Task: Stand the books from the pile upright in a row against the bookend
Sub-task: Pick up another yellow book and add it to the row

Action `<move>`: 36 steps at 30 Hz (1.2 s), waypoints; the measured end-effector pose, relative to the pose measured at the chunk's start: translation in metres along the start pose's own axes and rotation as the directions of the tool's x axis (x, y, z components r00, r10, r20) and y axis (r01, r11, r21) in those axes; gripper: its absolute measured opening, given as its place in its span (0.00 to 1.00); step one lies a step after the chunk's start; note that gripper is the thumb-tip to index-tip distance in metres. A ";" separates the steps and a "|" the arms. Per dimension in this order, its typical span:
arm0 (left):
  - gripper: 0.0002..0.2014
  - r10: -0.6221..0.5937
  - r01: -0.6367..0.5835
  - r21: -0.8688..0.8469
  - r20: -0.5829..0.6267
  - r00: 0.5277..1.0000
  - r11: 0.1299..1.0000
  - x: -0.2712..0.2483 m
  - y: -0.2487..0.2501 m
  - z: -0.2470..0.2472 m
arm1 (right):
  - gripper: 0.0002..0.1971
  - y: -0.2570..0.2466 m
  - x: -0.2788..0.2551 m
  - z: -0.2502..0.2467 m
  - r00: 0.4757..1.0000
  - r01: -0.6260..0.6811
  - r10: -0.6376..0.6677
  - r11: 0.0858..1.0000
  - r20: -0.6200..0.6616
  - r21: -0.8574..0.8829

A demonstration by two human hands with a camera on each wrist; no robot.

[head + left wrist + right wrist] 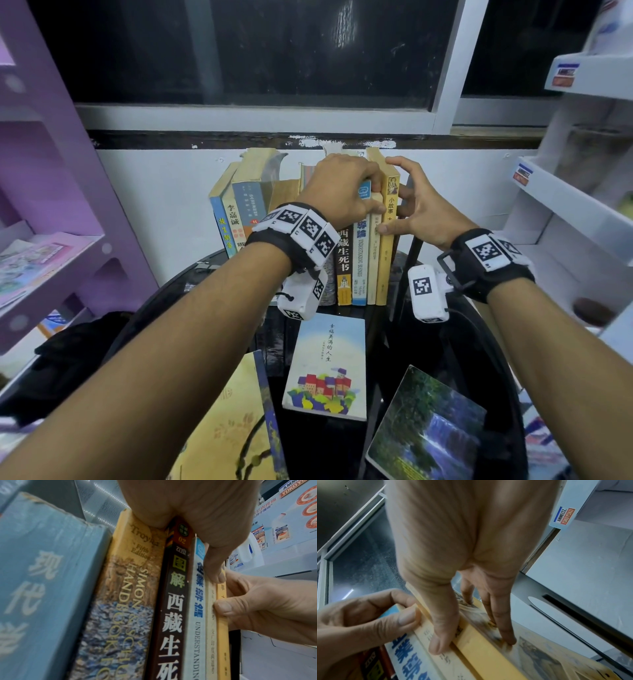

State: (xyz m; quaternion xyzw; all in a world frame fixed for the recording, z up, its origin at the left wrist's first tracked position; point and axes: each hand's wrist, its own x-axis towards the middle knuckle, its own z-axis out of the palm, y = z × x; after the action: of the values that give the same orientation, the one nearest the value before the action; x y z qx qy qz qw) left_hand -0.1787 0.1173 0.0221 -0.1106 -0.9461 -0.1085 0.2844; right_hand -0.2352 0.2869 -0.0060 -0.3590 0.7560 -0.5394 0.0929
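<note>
Books (356,253) stand upright in a row at the far side of the table (455,342); my left hand (339,195) grips their tops, and my right hand (416,205) pinches the yellow book (387,253) at the right end. I should press it flat against its neighbour and square the spines, while the black bookend (407,270) stays just right of it. Three books (325,366) lie flat on the near side, not yet done.

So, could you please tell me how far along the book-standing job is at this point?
Done: several books stand upright in a row, including the dark brown book and the blue-and-white book. In hand: the right hand pinches the yellow book at the row's right end, while the left hand steadies the neighbouring spines. Left: three books lie flat in front, such as the rainbow-cover book.
</note>
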 end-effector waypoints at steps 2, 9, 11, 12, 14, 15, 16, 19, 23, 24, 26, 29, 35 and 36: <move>0.14 0.010 -0.010 0.007 -0.009 1.000 1.000 0.000 0.000 0.000 | 0.49 0.001 0.000 0.000 1.000 0.001 -0.001 1.000 0.005 0.007; 0.14 0.033 -0.033 -0.004 0.005 0.999 0.999 -0.002 0.000 -0.001 | 0.51 0.003 -0.001 0.000 1.000 -0.011 0.011 1.000 0.021 0.002; 0.13 0.041 -0.041 -0.036 0.009 0.999 0.999 -0.001 0.000 -0.002 | 0.52 0.003 -0.001 0.000 1.000 -0.007 0.007 1.000 -0.007 -0.028; 0.12 0.033 -0.033 -0.071 0.002 0.999 0.997 0.000 -0.001 -0.002 | 0.52 0.003 -0.001 0.001 1.000 -0.006 0.005 0.999 -0.026 -0.044; 0.11 0.014 -0.015 -0.135 -0.014 1.000 0.991 -0.001 -0.001 -0.003 | 0.52 0.003 -0.003 0.002 0.998 -0.028 0.023 0.996 -0.065 -0.084; 0.11 0.015 -0.017 -0.145 -0.013 1.000 0.989 -0.002 -0.001 -0.003 | 0.51 0.003 -0.005 0.003 0.996 -0.040 0.031 0.994 -0.082 -0.104; 0.11 0.024 -0.025 -0.144 -0.009 1.000 0.989 -0.004 0.000 -0.003 | 0.50 0.003 -0.006 0.003 0.994 -0.048 0.036 0.991 -0.100 -0.122; 0.14 0.058 -0.060 -0.141 -0.022 0.998 0.988 -0.015 -0.001 -0.002 | 0.47 0.001 -0.012 0.006 0.988 -0.086 0.063 0.983 -0.140 -0.161; 0.19 0.080 -0.095 -0.158 -0.097 0.992 0.983 -0.032 -0.001 -0.005 | 0.44 -0.004 -0.023 0.011 0.983 -0.128 0.100 0.973 -0.152 -0.193; 0.19 0.076 -0.092 -0.155 -0.107 0.991 0.984 -0.037 -0.001 -0.006 | 0.43 -0.004 -0.026 0.013 0.981 -0.141 0.110 0.970 -0.157 -0.197; 0.19 0.063 -0.085 -0.148 -0.144 0.988 0.985 -0.049 0.000 -0.008 | 0.42 -0.006 -0.033 0.016 0.978 -0.169 0.135 0.961 -0.160 -0.221; 0.17 0.052 -0.080 -0.132 -0.206 0.977 0.988 -0.069 0.000 -0.008 | 0.40 -0.009 -0.044 0.023 0.970 -0.206 0.163 0.945 -0.180 -0.255; 0.17 -0.036 0.014 -0.163 -0.133 0.990 0.987 -0.108 0.000 -0.002 | 0.41 -0.016 -0.069 0.048 0.945 -0.308 0.266 0.920 -0.190 -0.244; 0.17 -0.055 0.037 -0.165 -0.110 0.992 0.986 -0.114 0.000 -0.001 | 0.41 -0.016 -0.073 0.051 0.942 -0.317 0.277 0.919 -0.189 -0.236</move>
State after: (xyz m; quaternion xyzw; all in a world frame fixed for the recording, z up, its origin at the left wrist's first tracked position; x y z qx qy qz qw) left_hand -0.0855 0.1003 -0.0406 -0.1050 -0.9186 -0.1979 0.3255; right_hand -0.1484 0.2926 -0.0304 -0.2069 0.8715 -0.4395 0.0676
